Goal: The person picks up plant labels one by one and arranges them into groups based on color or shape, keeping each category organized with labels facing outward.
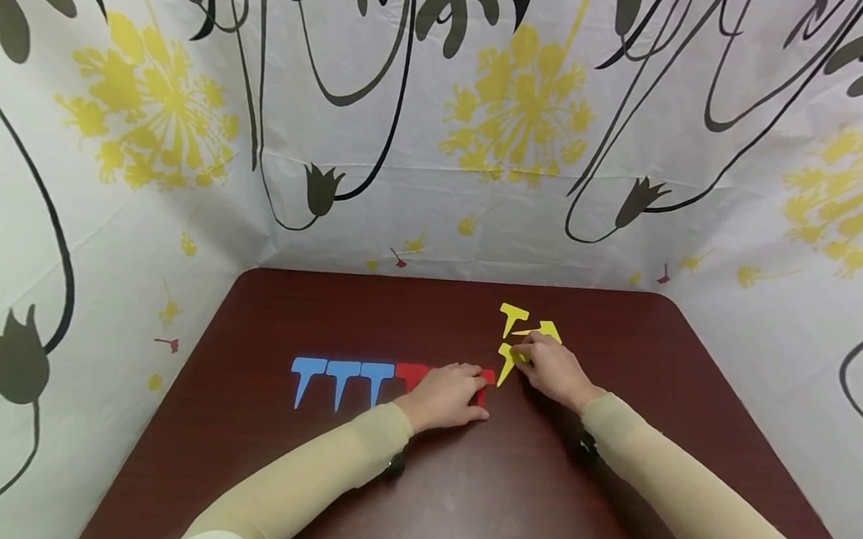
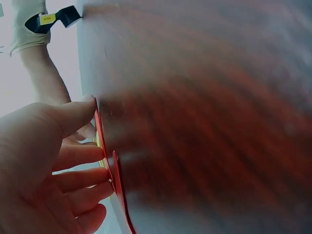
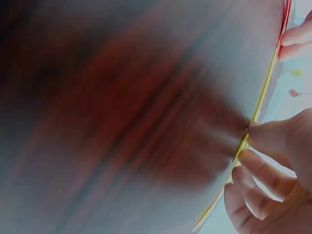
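My left hand (image 1: 443, 396) lies over the red T-shaped pieces, its fingers spread; the rightmost red piece (image 1: 481, 397) shows beside its fingertips. In the left wrist view, thumb and fingers touch a thin red piece (image 2: 101, 131) lying flat. My right hand (image 1: 554, 368) pinches a yellow T-shaped piece (image 1: 505, 362), tilted, close to the right end of the red ones. The right wrist view shows thumb and index finger at the thin yellow edge (image 3: 242, 145). Two more yellow pieces (image 1: 513, 313) lie just beyond the right hand.
Several blue T-shaped pieces (image 1: 345, 370) stand in a row left of the red ones, bars side by side and stems toward me. The dark brown table (image 1: 368, 315) has rounded far corners. A patterned cloth (image 1: 411, 134) surrounds its back and sides.
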The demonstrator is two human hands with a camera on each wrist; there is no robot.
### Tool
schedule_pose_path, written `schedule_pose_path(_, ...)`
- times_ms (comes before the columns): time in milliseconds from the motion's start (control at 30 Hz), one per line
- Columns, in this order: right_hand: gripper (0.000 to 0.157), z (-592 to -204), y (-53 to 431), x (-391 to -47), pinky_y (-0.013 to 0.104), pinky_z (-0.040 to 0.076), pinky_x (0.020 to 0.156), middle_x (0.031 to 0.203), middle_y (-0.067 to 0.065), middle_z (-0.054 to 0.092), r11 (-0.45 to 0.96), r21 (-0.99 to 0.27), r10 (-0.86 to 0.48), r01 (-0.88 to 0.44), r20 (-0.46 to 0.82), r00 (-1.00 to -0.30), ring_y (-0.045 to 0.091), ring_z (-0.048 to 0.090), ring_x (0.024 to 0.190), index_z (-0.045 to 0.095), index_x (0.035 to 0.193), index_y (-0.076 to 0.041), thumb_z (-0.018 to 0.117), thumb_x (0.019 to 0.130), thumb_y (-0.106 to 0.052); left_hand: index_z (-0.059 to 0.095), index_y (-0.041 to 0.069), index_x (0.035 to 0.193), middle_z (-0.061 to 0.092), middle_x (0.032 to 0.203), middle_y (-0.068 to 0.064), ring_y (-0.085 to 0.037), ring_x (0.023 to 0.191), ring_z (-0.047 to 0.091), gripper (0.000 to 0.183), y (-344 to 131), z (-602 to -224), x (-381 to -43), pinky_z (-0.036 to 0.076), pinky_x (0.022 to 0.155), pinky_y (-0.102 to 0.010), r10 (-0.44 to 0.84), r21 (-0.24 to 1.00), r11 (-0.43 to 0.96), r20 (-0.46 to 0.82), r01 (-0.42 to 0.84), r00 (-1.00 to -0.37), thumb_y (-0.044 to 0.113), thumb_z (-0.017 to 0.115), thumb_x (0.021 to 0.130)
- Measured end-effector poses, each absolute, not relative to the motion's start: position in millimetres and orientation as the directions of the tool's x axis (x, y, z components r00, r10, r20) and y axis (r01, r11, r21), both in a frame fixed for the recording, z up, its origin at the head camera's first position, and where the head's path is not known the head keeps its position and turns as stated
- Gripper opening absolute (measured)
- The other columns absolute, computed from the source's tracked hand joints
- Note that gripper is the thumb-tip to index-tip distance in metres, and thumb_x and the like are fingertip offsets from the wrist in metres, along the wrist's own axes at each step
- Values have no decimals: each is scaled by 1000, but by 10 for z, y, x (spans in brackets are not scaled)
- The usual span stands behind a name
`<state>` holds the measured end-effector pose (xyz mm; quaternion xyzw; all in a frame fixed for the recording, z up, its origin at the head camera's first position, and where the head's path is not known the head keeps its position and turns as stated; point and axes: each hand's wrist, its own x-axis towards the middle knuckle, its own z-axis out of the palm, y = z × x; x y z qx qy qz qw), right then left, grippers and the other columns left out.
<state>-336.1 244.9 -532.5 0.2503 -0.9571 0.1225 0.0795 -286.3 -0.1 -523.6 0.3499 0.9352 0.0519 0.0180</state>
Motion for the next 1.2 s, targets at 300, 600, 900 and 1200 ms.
schedule_pose_path(300,24,-5283,2564,-3389,41,57,76,108,7,65,816,-291,-461,-500,194,-866,23,66,90,77,115,-10,75,91,-8,65,20,137,56,143,-4,-21,127,55,61,-1,-5269,-2903,53,95,-38,673,82,735,33,673,-739,59,68,90)
schedule_pose_path(600,25,-5302,2640,-3404,39,57,77,106,3,65,785,-301,-508,-542,189,-841,22,66,92,78,112,-12,76,89,-3,62,19,140,53,147,-5,-22,133,52,63,11,-5262,-2883,50,100,-41,671,69,739,5,670,-741,59,65,92)
schedule_pose_path(900,24,-5297,2617,-3388,37,56,79,101,0,67,770,-298,-533,-564,184,-826,17,65,91,79,109,-15,79,87,-5,63,18,139,54,147,-6,-23,134,51,62,11,-5243,-2882,43,108,-38,675,40,737,9,674,-738,58,65,92)
schedule_pose_path(1200,24,-5244,2584,-3310,36,55,76,101,2,65,759,-310,-553,-573,157,-818,20,64,90,78,110,-13,78,88,-4,63,18,139,54,146,-6,-23,133,52,63,19,-5237,-2876,47,105,-39,678,34,735,0,677,-735,59,65,92)
